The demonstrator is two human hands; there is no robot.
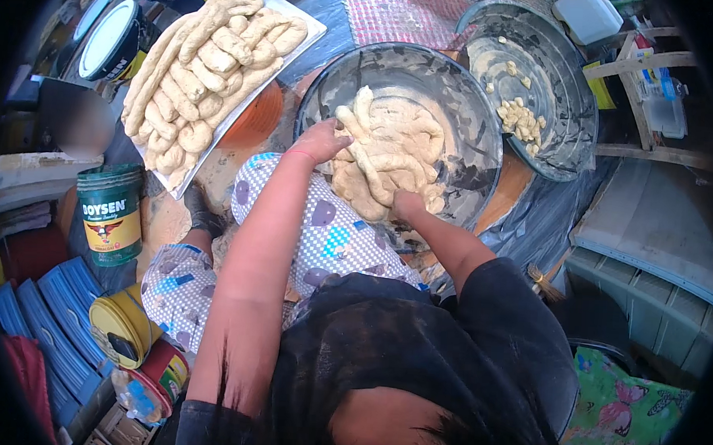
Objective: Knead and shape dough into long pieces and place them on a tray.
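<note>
A wide black basin stands in front of me with thick ropes and lumps of pale dough in it. One dough rope lies slantwise across the flatter dough mass. At the basin's left side, my left hand has its fingers closed at the upper part of this rope. My right hand is curled at the near edge of the dough, by the rope's lower end. Its fingertips are hidden in the dough. Left of the basin, a white tray bears a heap of twisted dough ropes.
A second dark basin with small dough pieces stands at the right. A green bucket, a yellow pail and a stack of blue panels are on my left. A wooden frame rises at the far right.
</note>
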